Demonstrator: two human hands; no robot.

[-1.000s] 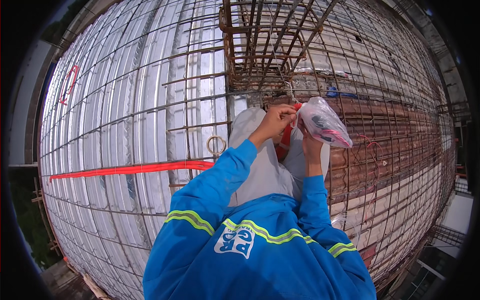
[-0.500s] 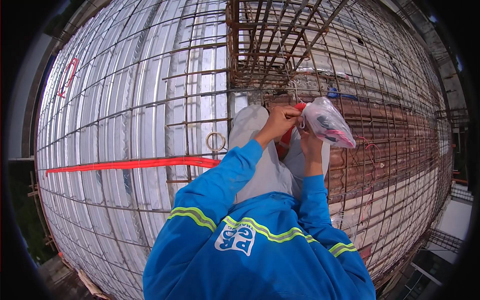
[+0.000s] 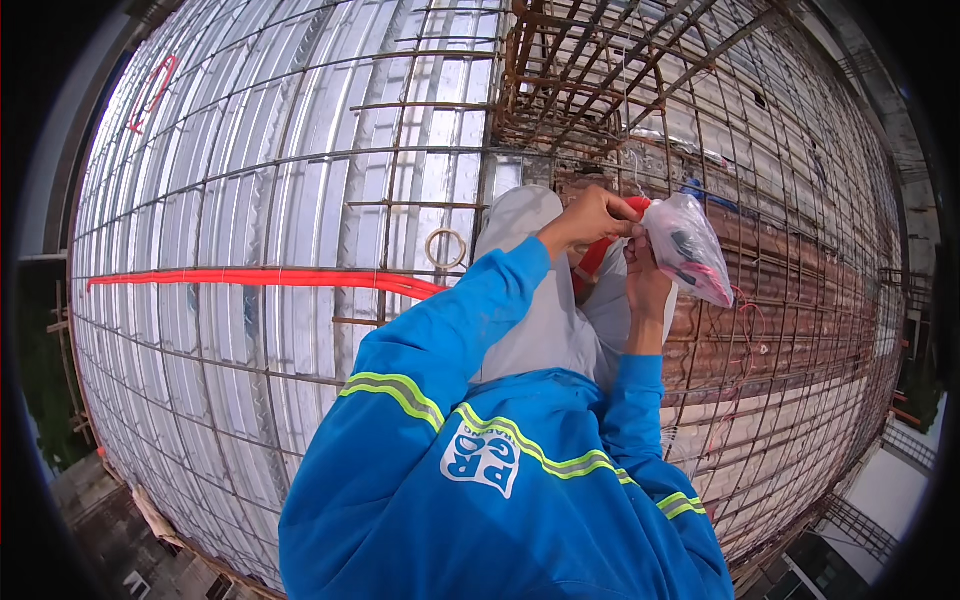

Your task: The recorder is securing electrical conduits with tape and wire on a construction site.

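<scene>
A clear plastic bag (image 3: 690,245) with dark and pink items inside hangs beside my hands, over my lap. Its gathered neck lies against the end of an orange-red tube (image 3: 637,205). My left hand (image 3: 597,217) is closed, thumb and fingertips pinching at the bag's neck beside the tube. Below it my right hand (image 3: 646,275) is closed on the same neck, its fingers partly behind the bag. Lower down, more of the orange-red tube (image 3: 592,262) shows between my grey-trousered legs. Exactly how the bag meets the tube is hidden by my fingers.
Rebar mesh (image 3: 420,152) covers ribbed metal decking (image 3: 290,330). Orange-red tubes (image 3: 250,277) lie across it at left, near a cream ring of tape (image 3: 445,248). A rusty rebar cage (image 3: 560,95) stands ahead. Blue material (image 3: 705,192) and thin red cable (image 3: 745,320) lie at right.
The whole view has turned and shifted, so the surroundings sit differently. Both hands stay at the bag's neck, with the left fingertips nearer the right hand's.
</scene>
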